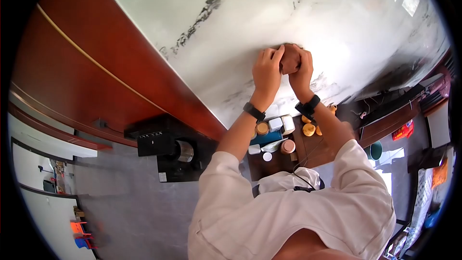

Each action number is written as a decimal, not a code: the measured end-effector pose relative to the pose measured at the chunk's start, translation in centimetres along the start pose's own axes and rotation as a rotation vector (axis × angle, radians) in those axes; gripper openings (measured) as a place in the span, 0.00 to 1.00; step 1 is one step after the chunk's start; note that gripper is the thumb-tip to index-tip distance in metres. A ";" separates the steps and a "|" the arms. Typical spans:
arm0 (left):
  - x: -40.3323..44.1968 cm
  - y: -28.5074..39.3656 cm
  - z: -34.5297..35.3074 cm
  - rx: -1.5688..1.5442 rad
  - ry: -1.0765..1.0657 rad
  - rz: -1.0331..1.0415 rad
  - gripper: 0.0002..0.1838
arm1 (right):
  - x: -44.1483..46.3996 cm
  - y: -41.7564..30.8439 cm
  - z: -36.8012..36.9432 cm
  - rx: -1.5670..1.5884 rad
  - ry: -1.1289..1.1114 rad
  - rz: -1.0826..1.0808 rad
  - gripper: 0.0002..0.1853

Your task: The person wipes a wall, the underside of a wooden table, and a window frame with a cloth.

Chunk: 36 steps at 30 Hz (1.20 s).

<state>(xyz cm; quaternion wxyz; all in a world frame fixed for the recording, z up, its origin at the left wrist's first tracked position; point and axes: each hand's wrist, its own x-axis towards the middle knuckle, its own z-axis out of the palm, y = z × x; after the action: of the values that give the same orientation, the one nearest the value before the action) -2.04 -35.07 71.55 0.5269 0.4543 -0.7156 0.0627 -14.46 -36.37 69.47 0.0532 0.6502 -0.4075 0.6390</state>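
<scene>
My left hand (268,70) and my right hand (302,70) are close together against a white marble-patterned surface (221,58). Between them is a small brown lump (289,59), gripped from both sides with curled fingers. It looks soft, but I cannot tell its exact material. Its far side, toward the surface, is hidden. Each wrist carries a black band, and both arms stretch forward.
Below my arms, a dark brown table (304,151) carries jars, white containers and yellow fruit (309,129). Reddish-brown wood panelling (120,53) borders the marble on the left. A black machine (168,147) stands lower left, and a green bin (374,150) sits right.
</scene>
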 end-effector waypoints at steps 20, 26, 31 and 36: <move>2.7 -4.9 -15.4 0.156 0.228 -0.038 0.20 | 3.7 -12.7 9.9 0.220 -0.052 -0.190 0.34; 10.1 -4.5 -16.8 0.010 0.427 0.108 0.17 | 11.9 -16.3 8.9 0.193 0.036 -0.291 0.34; 6.8 -5.3 -14.6 -0.027 0.396 0.066 0.18 | 9.7 -13.4 9.7 0.250 0.061 -0.421 0.33; -0.9 -7.3 -10.5 -0.029 0.337 -0.095 0.21 | 1.6 -9.4 9.4 0.125 -0.098 -0.331 0.31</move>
<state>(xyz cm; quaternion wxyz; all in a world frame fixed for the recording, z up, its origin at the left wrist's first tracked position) 10.57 -32.81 72.51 0.6483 0.4630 -0.5956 0.1029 -1.69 -36.47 73.44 0.0973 0.7407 -0.2565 0.6132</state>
